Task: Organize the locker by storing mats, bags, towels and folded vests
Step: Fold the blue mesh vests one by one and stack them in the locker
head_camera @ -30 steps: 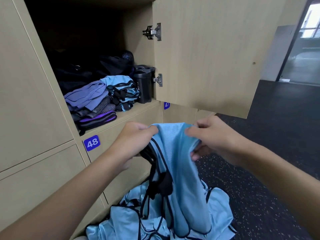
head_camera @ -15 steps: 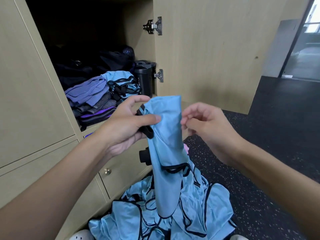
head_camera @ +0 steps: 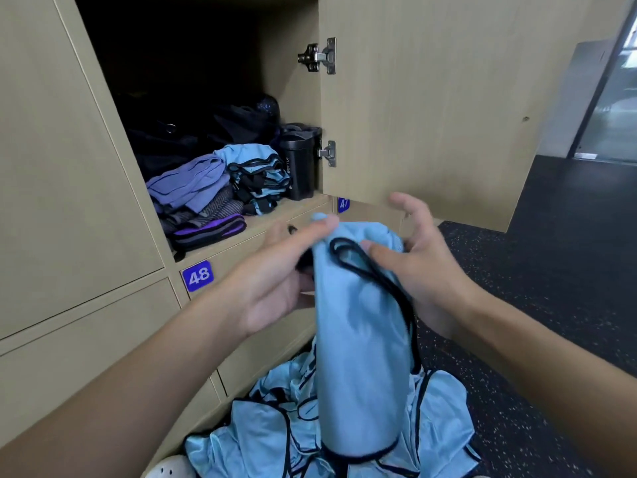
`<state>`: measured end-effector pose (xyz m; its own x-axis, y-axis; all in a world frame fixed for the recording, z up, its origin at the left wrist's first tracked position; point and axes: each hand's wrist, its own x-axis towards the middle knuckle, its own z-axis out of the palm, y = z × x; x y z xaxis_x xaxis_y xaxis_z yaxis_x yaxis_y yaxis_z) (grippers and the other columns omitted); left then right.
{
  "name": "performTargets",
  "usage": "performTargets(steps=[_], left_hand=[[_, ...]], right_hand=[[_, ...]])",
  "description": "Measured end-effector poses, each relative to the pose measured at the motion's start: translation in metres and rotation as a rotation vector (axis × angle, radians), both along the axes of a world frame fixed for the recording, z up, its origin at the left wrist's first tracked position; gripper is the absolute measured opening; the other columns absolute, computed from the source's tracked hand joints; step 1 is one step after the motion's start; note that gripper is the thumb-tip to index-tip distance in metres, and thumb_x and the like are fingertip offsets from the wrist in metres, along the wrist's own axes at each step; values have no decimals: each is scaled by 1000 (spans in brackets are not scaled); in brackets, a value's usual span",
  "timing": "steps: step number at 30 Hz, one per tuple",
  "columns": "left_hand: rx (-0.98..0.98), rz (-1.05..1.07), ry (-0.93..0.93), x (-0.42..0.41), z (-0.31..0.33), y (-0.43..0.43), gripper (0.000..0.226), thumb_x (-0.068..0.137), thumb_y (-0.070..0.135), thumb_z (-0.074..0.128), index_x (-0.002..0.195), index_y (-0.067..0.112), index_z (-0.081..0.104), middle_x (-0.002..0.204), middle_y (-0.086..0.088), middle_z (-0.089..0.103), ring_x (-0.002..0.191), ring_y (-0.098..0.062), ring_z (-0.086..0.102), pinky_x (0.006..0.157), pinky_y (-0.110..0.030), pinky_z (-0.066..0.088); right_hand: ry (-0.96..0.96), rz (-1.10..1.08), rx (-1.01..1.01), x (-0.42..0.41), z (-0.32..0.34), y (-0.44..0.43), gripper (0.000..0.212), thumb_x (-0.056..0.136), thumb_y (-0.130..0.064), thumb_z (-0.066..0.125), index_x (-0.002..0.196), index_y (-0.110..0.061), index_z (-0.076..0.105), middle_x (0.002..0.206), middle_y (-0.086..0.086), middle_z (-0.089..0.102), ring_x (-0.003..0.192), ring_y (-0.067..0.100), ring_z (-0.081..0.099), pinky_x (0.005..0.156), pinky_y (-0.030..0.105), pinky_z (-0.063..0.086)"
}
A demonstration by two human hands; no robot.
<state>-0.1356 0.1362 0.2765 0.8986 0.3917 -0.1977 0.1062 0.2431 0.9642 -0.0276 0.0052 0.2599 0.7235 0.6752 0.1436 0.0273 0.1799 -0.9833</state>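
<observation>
Sky-blue mesh edged in black binding: a vest [head_camera: 362, 339] is hanging in a long, narrow fold between a person's two hands, in front of the open locker [head_camera: 289, 91]. The left hand [head_camera: 275, 284], blurred by motion, is pinching the top of the fold, with its thumb lying along the upper edge and its fingers going behind the cloth. The right hand [head_camera: 427, 270] is standing spread. Its thumb is pressing on the fabric beside a loop of black trim, and its other fingers are fanning out straight and gripping nothing.

Below both wrists, more vests [head_camera: 444, 408] are lying crumpled in a heap on the speckled floor [head_camera: 551, 270]. Beyond the left hand's fingertips, on the locker shelf, folded vests [head_camera: 256, 174] are sitting just beside a black bottle [head_camera: 298, 163] and against a stack of purple and grey towels [head_camera: 193, 188]. Dark bags [head_camera: 220, 129] are filling the shadow behind them.

The cloth is looking thin, light and limp, so it is likely to sag and fall open wherever nothing is supporting it, and the smooth weave may be slipping through a loose hold. The bound edge looks like the firmer part. The safest hold appears to be the folded top together with that trim, with a flat palm going under the bundle for the lift to the shelf. The loose strap loops are a snag risk for fingers.
</observation>
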Motion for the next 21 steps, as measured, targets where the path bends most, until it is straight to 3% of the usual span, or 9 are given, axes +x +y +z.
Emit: performTargets(steps=[2,4,8,11,15,18,21], left_hand=[[73,51,-76,1,-6,-4,104,76,17,82,148,49,15,104,0,77,99,-25,73,87,-45,58],[161,65,-128,0,-8,-8,105,79,-3,76,146,56,20,107,-4,76,97,-24,74,84,-41,60],[238,89,-209,1,-6,-7,63,77,-13,73,126,25,63,103,-12,76,95,-28,73,83,-38,60],[203,145,-232,2,-2,-9,42,80,-9,73,117,9,68,103,-17,75,93,-30,73,80,-38,61],[80,149,-213,0,4,-9,32,84,-1,71,116,4,67,104,-19,74,97,-35,72,81,-43,61],[27,127,-183,-1,7,-11,29,87,4,69,115,1,67,106,-21,74,100,-37,71,80,-44,61],[102,157,-153,-1,10,-8,35,85,14,73,118,4,66,104,-17,75,94,-30,74,74,-38,63]], right_hand=[[9,-49,7,5,5,-3,58,90,-4,66,129,-41,43,82,12,68,60,21,67,54,34,55],[16,-21,3,8,6,-5,52,91,-5,64,127,-38,45,86,12,69,63,22,67,58,37,57],[-51,129,-41,7,5,-12,37,92,-13,65,126,-25,58,111,6,72,92,20,70,82,36,56],[-235,221,-121,10,4,-16,59,78,-26,81,131,-30,56,124,-2,67,111,14,66,94,34,53],[-469,136,-296,7,3,-17,70,63,-31,91,117,-47,50,124,-16,44,104,-8,57,90,19,52],[-407,184,-224,6,1,-16,65,67,-15,89,111,-36,48,106,-14,64,89,-3,66,72,18,54],[-427,84,-141,5,2,-14,52,71,-7,85,98,-27,46,87,-7,64,71,1,64,61,19,51]])
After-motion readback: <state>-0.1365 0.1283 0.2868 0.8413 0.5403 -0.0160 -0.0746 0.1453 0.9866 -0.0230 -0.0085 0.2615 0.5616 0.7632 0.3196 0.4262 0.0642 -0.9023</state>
